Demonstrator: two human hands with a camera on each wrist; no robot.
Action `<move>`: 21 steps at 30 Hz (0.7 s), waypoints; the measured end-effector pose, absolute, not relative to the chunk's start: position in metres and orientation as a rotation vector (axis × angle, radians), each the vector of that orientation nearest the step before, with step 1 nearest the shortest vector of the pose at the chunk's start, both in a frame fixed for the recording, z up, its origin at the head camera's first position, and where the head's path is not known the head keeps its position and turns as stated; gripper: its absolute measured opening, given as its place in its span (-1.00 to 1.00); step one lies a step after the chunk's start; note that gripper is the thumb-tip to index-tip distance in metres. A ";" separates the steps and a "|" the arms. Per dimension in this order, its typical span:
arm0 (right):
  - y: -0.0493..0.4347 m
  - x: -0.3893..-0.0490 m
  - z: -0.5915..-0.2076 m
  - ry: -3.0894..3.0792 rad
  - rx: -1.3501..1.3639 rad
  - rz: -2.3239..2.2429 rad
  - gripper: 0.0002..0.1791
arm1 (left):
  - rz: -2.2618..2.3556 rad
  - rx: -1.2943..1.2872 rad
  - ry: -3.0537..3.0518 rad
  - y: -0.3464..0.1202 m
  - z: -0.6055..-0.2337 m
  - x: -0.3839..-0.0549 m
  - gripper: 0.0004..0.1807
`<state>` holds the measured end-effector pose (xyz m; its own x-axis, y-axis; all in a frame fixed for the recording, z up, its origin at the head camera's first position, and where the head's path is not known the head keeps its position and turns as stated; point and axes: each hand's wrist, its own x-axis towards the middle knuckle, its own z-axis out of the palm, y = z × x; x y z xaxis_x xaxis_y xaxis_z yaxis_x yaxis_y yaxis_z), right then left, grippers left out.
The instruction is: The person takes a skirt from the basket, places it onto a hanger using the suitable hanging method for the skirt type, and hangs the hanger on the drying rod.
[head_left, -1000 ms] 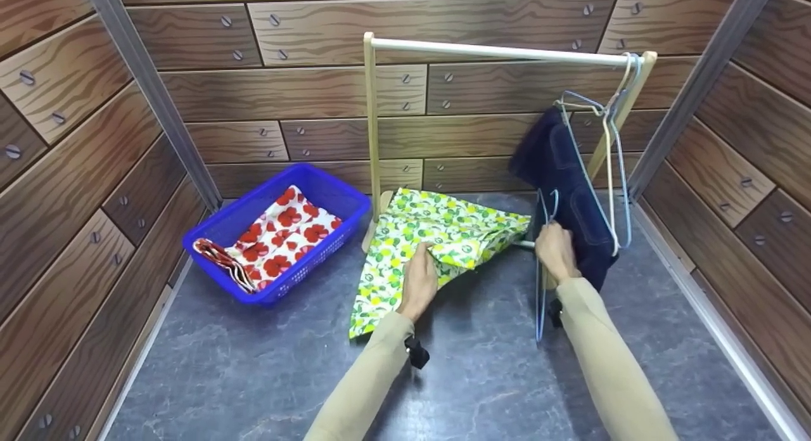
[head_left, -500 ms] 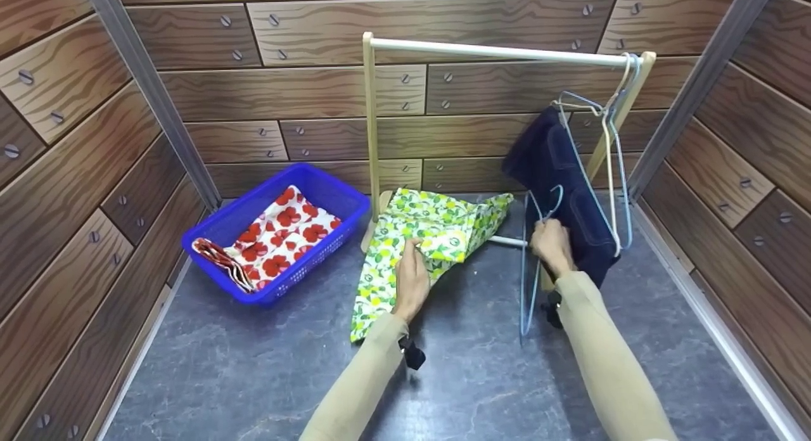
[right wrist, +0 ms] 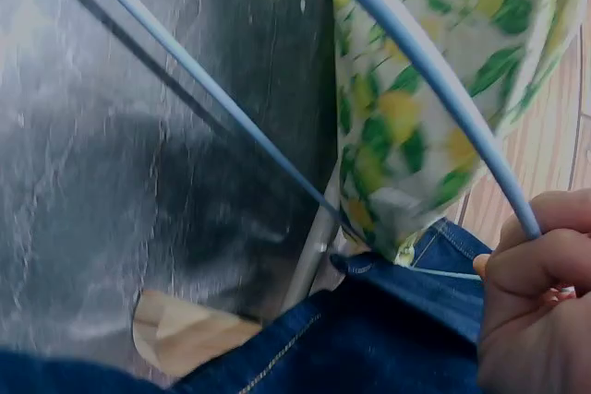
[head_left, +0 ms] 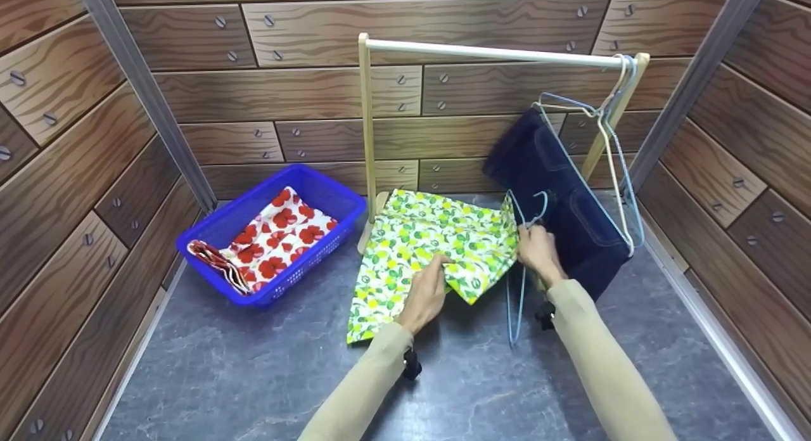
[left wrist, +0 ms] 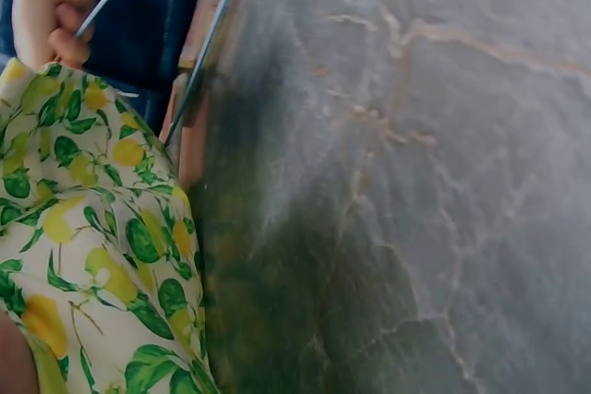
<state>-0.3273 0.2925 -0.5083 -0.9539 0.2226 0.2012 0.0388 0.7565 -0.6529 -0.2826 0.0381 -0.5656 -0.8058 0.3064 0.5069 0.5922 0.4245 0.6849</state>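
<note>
A small booth laid out like a laundry corner: printed plank walls (head_left: 424, 26) join at metal posts (head_left: 150, 99), ten and two o'clock, round a marbled floor (head_left: 253, 377); a rack (head_left: 494, 51) stands at one, a basket (head_left: 329, 197) at nine.

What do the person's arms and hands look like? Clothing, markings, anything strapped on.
Left sleeve and right sleeve are long, plain beige, ending at the wrist. Left hand and right hand are ungloved. Small black devices sit at both wrists: left device, right device. I see no cables.
</note>
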 end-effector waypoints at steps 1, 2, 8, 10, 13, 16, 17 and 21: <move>0.290 -0.326 -0.509 -2.687 -0.207 0.999 -0.48 | -1.290 -0.797 -2.387 0.040 -0.566 -0.281 -0.68; 0.288 -0.325 -0.509 -2.688 -0.206 0.997 -0.48 | -1.248 -0.816 -2.395 0.041 -0.567 -0.280 -0.68; 0.275 -0.320 -0.511 -2.683 -0.277 1.175 -0.48 | -1.063 -0.923 -2.440 0.050 -0.573 -0.273 -0.72; 0.272 -0.319 -0.511 -2.668 -0.289 1.225 -0.48 | -0.979 -0.983 -2.454 0.053 -0.574 -0.271 -0.73; 0.270 -0.319 -0.513 -2.643 -0.273 1.213 -0.46 | -0.818 -1.096 -2.491 0.055 -0.575 -0.267 -0.74; 0.271 -0.318 -0.515 -2.631 -0.246 1.210 -0.40 | -0.674 -1.226 -2.530 0.057 -0.576 -0.264 -0.73; 0.271 -0.318 -0.516 -2.630 -0.240 1.227 -0.38 | -0.634 -1.268 -2.537 0.057 -0.576 -0.263 -0.72; 0.267 -0.316 -0.518 -2.588 -0.223 1.402 -0.37 | -0.555 -1.420 -2.550 0.061 -0.579 -0.262 -0.69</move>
